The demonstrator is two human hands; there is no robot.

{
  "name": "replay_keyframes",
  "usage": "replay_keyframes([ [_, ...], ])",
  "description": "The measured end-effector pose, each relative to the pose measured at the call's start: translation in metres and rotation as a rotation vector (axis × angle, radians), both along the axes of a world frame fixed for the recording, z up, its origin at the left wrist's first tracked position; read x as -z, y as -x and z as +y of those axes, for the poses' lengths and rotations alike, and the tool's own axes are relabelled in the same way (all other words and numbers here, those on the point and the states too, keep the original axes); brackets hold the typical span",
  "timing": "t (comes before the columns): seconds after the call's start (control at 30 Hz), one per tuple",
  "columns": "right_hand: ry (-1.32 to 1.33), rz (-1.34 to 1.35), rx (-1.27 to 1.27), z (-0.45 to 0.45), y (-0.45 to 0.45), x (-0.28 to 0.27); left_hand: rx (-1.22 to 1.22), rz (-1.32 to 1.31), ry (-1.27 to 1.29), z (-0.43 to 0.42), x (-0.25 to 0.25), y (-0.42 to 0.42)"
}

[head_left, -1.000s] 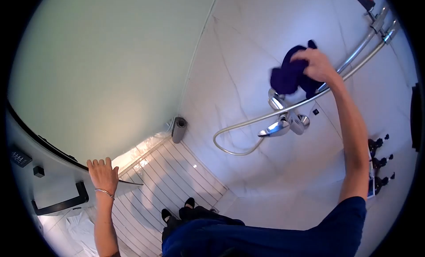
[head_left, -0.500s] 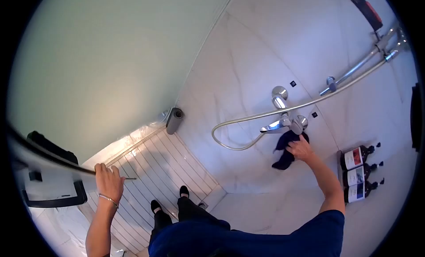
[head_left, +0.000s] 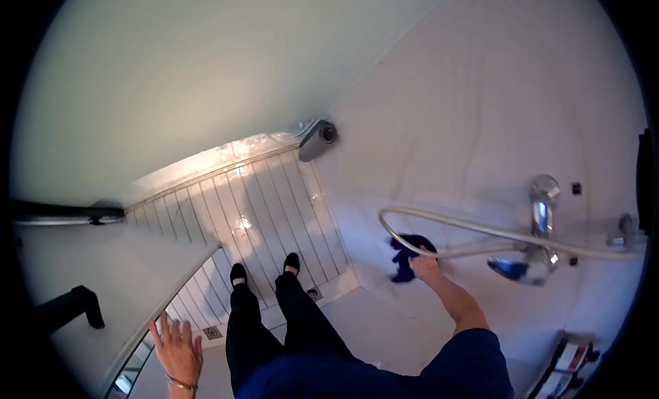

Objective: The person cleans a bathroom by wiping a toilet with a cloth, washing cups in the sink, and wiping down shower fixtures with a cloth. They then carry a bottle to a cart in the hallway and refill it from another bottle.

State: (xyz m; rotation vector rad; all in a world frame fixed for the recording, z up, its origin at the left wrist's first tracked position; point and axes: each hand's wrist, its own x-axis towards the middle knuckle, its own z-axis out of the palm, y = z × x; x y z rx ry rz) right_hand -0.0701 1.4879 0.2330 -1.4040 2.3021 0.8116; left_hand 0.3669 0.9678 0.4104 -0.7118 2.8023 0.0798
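My right hand (head_left: 425, 267) is closed on a dark blue cloth (head_left: 406, 257), which lies against the marble-look wall to the left of the chrome mixer tap (head_left: 541, 237). A loop of the pale shower hose (head_left: 473, 225) hangs across the cloth, close to my fingers. Over at lower left, my left hand (head_left: 180, 351) has its fingers spread and holds nothing. Its fingertips are at the edge of a door panel (head_left: 137, 334); whether they touch it I cannot tell.
A rolled grey mat (head_left: 318, 141) stands in the corner by the pale green panel (head_left: 206, 90). White slatted flooring (head_left: 268, 200) lies around my feet. Dark bottles (head_left: 573, 356) sit on the wall at lower right. A black handle (head_left: 86, 304) projects at left.
My view has swung, and the door panel sits at a different angle. My right hand has taken the cloth from beneath the tap to the wall left of it. My left hand's fingers have spread.
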Motion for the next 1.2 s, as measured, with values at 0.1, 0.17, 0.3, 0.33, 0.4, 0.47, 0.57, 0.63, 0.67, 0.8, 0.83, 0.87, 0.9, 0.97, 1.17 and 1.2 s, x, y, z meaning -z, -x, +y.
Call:
replay_keyframes([
  [0.1,0.012,0.041,0.105,-0.056,0.023,0.023,-0.122,-0.019,-0.314,0.024,0.037,-0.026],
  [0.17,0.33,0.164,-0.013,-0.127,0.064,0.033,-0.368,-0.077,-0.398,0.042,0.061,-0.03],
  [0.3,0.295,0.274,-0.115,-0.218,0.11,0.1,-0.664,-0.096,-0.474,0.04,0.108,-0.061],
  [0.33,0.234,0.26,-0.11,-0.228,0.116,0.126,-0.667,-0.124,-0.467,0.041,0.116,-0.066],
  [0.4,0.229,0.309,-0.151,-0.222,0.119,0.193,-0.66,-0.302,-0.541,0.046,0.133,-0.08],
  [0.47,0.1,0.198,-0.077,-0.201,0.102,0.249,-0.563,-0.263,-0.556,0.052,0.152,-0.087],
  [0.57,-0.041,0.125,-0.154,-0.121,0.052,0.325,-0.549,-0.43,-0.778,0.048,0.17,-0.083],
  [0.63,-0.317,-0.037,0.062,-0.018,-0.011,0.365,-0.54,-0.421,-0.807,0.038,0.181,-0.085],
  [0.67,-0.231,-0.059,0.199,0.023,-0.051,0.335,-0.521,-0.423,-0.812,0.029,0.187,-0.088],
  [0.8,-0.251,-0.191,0.098,0.157,-0.152,0.188,-0.466,-0.127,-0.722,-0.006,0.218,-0.067],
  [0.83,-0.451,-0.273,0.133,0.158,-0.159,0.142,-0.462,-0.045,-0.733,-0.014,0.226,-0.043],
  [0.87,-0.649,-0.36,0.168,0.147,-0.163,0.091,-0.454,0.042,-0.746,-0.018,0.238,-0.018],
  [0.9,-0.48,-0.308,0.399,0.102,-0.162,0.027,-0.394,0.15,-0.8,-0.015,0.249,0.011],
  [0.97,0.004,-0.059,0.599,0.052,-0.175,-0.071,-0.161,0.402,-0.898,0.004,0.249,0.094],
  [1.17,1.79,0.383,1.264,-0.01,-0.238,-0.194,0.427,0.703,-1.193,0.088,0.113,0.324],
  [1.2,2.245,0.264,1.324,-0.037,-0.234,-0.203,0.531,0.833,-1.175,0.105,0.085,0.352],
])
